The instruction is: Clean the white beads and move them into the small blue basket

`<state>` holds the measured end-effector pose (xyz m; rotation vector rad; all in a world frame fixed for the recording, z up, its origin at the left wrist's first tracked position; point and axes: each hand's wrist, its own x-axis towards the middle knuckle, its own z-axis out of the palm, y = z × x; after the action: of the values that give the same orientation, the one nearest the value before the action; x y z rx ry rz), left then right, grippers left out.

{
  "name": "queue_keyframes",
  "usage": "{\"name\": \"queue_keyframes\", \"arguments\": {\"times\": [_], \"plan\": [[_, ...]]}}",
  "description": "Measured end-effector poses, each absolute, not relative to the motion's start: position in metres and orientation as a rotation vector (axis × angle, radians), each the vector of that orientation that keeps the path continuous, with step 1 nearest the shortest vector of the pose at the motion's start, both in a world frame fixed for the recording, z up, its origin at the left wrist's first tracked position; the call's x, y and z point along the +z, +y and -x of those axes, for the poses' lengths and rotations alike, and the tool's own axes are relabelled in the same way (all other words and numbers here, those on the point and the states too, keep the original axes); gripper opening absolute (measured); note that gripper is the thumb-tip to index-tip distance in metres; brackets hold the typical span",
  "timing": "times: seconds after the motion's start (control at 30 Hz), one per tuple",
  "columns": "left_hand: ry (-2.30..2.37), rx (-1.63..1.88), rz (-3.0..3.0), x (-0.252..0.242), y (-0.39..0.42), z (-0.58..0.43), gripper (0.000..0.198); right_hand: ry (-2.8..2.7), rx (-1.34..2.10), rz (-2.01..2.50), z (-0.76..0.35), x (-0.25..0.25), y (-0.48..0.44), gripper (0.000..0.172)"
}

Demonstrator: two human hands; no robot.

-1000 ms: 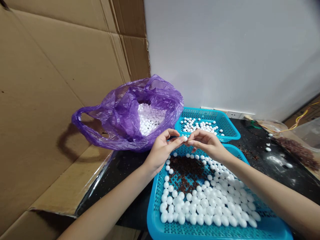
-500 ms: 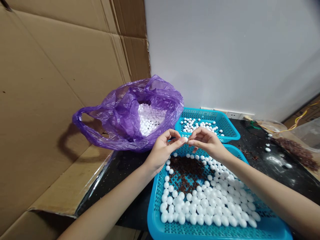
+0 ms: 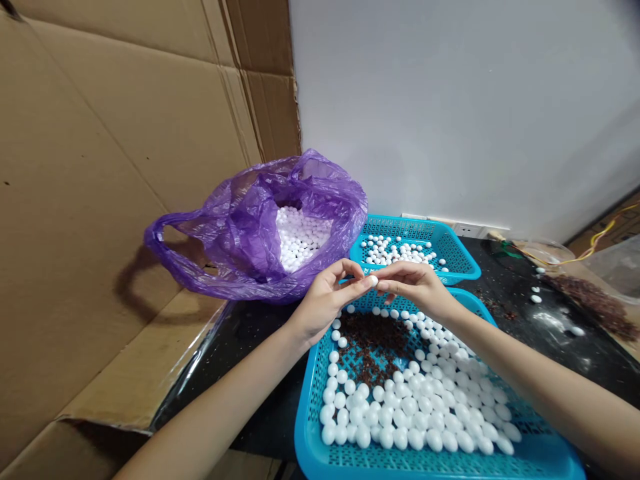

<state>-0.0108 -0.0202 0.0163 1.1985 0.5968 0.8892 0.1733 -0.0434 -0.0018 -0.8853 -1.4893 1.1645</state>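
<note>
Between my hands is a small white ball (image 3: 373,281), slightly oval. My left hand (image 3: 330,293) pinches it between thumb and fingers. From the other side my right hand (image 3: 413,287) has its thumb and fingertips closed at the same ball; the exact contact is partly hidden. Both hands are above the far rim of the near blue basket (image 3: 313,400). Many white balls (image 3: 415,407) fill its near and right parts. Dark brown crumbs (image 3: 373,340) lie on its floor toward the far left.
A purple plastic bag (image 3: 225,253) holding many white balls stands open at the left, by a cardboard wall (image 3: 100,167). Behind the near basket is a second blue basket (image 3: 463,257) with white balls. Loose balls (image 3: 536,299) and reddish-brown bits (image 3: 595,303) lie to the right.
My right index finger has straightened and now reaches over the ball. The ball has shifted very slightly to the right; my left hand has hardly moved.
</note>
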Motion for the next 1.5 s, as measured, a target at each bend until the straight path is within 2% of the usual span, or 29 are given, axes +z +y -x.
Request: {"name": "queue_keyframes", "arguments": {"times": [0.6, 0.87, 1.1, 1.5], "plan": [[0.605, 0.842, -1.119, 0.016, -0.019, 0.011, 0.016, -1.496, 1.154, 0.894, -0.173, 0.000, -0.040, 0.010], [0.594, 0.845, -0.956, 0.016, -0.018, 0.009, 0.017, -1.522, 1.269, 0.874, -0.176, 0.008, -0.043, 0.022], [0.633, 0.829, -1.047, 0.018, -0.020, 0.010, 0.019, -1.518, 1.213, 0.868, -0.174, 0.007, -0.043, 0.012], [0.564, 0.753, -1.251, 0.014, -0.017, 0.012, 0.017, -1.557, 1.105, 0.871, -0.176, 0.005, -0.045, 0.008]]}}
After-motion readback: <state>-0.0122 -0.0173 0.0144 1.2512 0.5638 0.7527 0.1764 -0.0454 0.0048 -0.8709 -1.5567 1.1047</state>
